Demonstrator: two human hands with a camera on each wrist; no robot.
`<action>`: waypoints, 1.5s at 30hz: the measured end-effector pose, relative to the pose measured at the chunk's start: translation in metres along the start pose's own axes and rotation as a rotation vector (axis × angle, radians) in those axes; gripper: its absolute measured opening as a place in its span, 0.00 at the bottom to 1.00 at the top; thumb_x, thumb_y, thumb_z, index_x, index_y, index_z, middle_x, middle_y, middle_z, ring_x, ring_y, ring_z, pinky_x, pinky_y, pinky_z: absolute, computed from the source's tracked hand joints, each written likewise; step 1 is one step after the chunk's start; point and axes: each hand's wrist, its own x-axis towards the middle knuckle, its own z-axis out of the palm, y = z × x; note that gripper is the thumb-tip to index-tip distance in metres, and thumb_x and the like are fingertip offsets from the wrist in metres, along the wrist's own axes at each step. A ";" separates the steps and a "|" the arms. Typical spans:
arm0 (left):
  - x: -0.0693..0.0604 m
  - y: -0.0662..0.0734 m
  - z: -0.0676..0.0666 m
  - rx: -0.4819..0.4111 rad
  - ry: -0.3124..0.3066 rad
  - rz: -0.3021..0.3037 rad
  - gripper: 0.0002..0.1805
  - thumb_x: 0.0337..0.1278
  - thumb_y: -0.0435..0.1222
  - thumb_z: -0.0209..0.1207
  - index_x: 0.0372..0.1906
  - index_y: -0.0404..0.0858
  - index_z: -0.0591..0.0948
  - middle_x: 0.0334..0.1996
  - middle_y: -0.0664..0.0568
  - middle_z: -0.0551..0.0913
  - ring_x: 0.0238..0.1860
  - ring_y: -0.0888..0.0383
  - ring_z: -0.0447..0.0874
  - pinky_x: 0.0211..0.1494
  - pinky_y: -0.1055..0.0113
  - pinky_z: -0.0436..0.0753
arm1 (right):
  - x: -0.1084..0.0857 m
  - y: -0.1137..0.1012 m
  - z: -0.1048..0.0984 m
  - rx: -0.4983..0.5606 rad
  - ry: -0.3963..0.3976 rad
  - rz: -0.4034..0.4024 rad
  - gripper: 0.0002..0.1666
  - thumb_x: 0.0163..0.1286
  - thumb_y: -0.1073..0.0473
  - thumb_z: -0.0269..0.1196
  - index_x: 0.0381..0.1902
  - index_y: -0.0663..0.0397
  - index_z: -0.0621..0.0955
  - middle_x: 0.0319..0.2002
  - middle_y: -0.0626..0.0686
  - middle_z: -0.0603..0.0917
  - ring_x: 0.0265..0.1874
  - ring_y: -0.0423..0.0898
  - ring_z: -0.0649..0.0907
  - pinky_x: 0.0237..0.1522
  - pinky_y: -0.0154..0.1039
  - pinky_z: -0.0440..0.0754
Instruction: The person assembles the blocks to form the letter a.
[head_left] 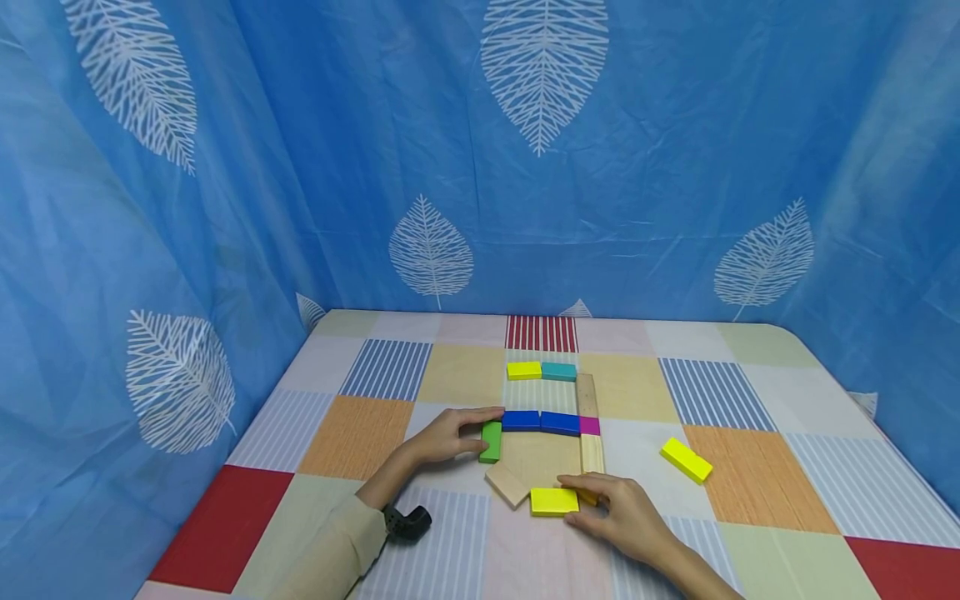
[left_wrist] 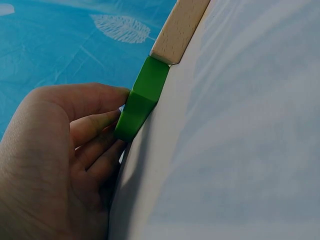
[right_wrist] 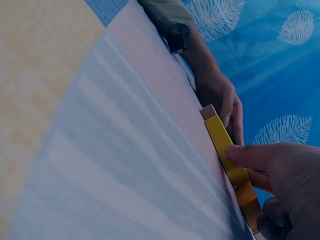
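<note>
My left hand (head_left: 442,435) pinches a green block (head_left: 491,442) at the left side of a block outline, its forefinger reaching the end of a blue block (head_left: 521,421). A second blue block (head_left: 559,423) continues that row to a magenta block (head_left: 589,426). In the left wrist view the green block (left_wrist: 142,97) meets a plain wooden block (left_wrist: 181,31) at one end. My right hand (head_left: 626,512) grips a yellow block (head_left: 554,502) at the front, between thumb and fingers. An orange-yellow block (right_wrist: 248,202) adjoins it, partly hidden beneath that hand. A tilted wooden block (head_left: 507,485) lies left of the yellow one.
Behind the blue row lie a yellow block (head_left: 524,371) and a teal block (head_left: 558,372), end to end. Wooden blocks (head_left: 586,394) run along the right side. Off to the right lies a yellow piece (head_left: 686,461). Blue curtains (head_left: 637,208) surround the patchwork-covered table (head_left: 772,487).
</note>
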 end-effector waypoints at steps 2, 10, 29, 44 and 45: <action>0.000 0.000 0.000 0.001 0.003 0.001 0.29 0.57 0.36 0.58 0.66 0.44 0.68 0.63 0.59 0.68 0.64 0.61 0.62 0.65 0.62 0.64 | 0.000 0.000 0.000 0.003 -0.003 0.004 0.26 0.53 0.45 0.68 0.50 0.43 0.82 0.45 0.35 0.81 0.46 0.39 0.79 0.47 0.39 0.79; -0.001 0.001 0.000 -0.009 0.005 -0.006 0.29 0.57 0.36 0.57 0.66 0.44 0.68 0.63 0.59 0.67 0.64 0.62 0.62 0.65 0.62 0.63 | 0.000 0.000 0.001 -0.008 0.004 0.000 0.27 0.54 0.41 0.67 0.50 0.43 0.81 0.46 0.35 0.81 0.46 0.39 0.79 0.48 0.40 0.78; -0.002 -0.001 0.001 -0.002 0.001 -0.019 0.29 0.58 0.38 0.57 0.66 0.45 0.67 0.64 0.59 0.67 0.65 0.61 0.61 0.65 0.59 0.63 | 0.030 -0.036 0.025 -0.108 0.126 -0.160 0.26 0.50 0.40 0.69 0.45 0.45 0.84 0.41 0.38 0.84 0.43 0.39 0.82 0.43 0.42 0.80; -0.002 0.003 -0.001 0.003 -0.004 -0.001 0.29 0.58 0.39 0.57 0.66 0.45 0.67 0.64 0.58 0.67 0.65 0.60 0.61 0.65 0.60 0.63 | 0.038 -0.044 0.035 -0.242 0.069 -0.106 0.25 0.48 0.40 0.70 0.41 0.48 0.85 0.36 0.44 0.86 0.38 0.42 0.83 0.39 0.40 0.81; -0.002 0.002 -0.001 0.004 -0.003 0.001 0.29 0.58 0.39 0.57 0.66 0.45 0.67 0.64 0.58 0.67 0.65 0.60 0.61 0.65 0.60 0.63 | 0.038 -0.043 0.036 -0.244 0.067 -0.103 0.25 0.48 0.40 0.70 0.41 0.47 0.85 0.35 0.43 0.86 0.38 0.42 0.84 0.39 0.40 0.81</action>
